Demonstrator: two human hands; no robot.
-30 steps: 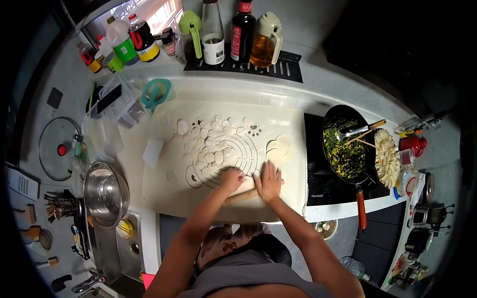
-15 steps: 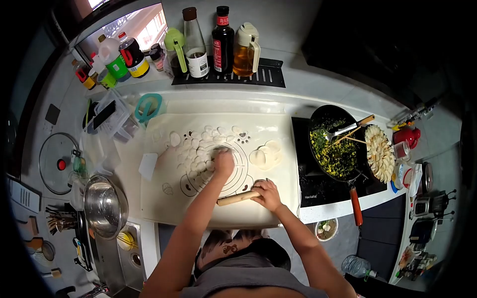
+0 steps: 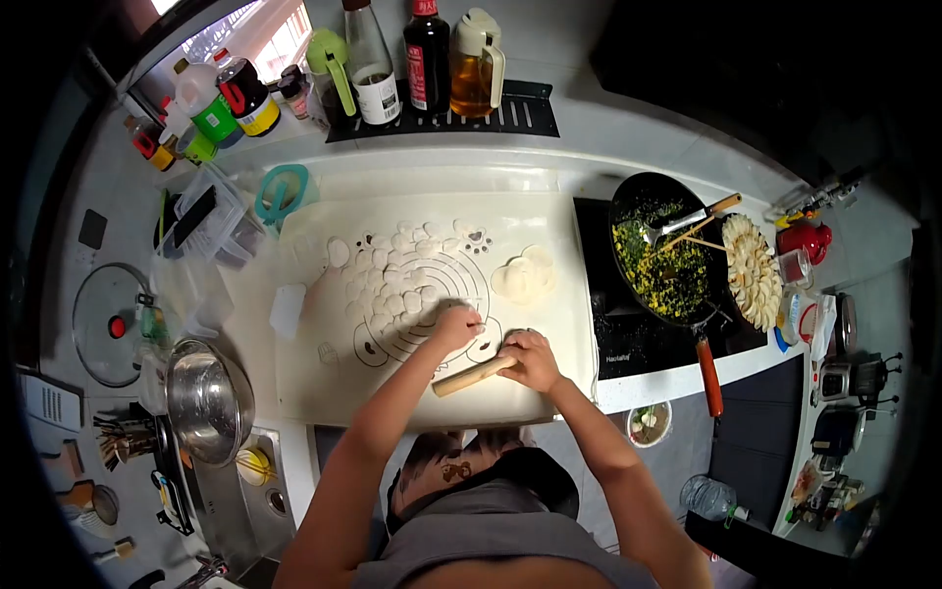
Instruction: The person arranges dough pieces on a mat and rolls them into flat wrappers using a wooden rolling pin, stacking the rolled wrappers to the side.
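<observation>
Jutting leftward from the right hand (image 3: 530, 361) is a rolling pin (image 3: 469, 378).

Pale lettering (image 3: 617, 358), its first letters legible to us as "Hau", marks the black cooktop (image 3: 610, 329); we find only blurred characters on the dark bottle's red label (image 3: 416, 79) and unreadable print beside a barcode on the clear bottle's white label (image 3: 378, 101).

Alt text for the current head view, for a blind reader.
A person's right hand grips a rolling pin over a pale mat; the left hand is beside small dough pieces. Farther right, a pan holds green and yellow food.
</observation>
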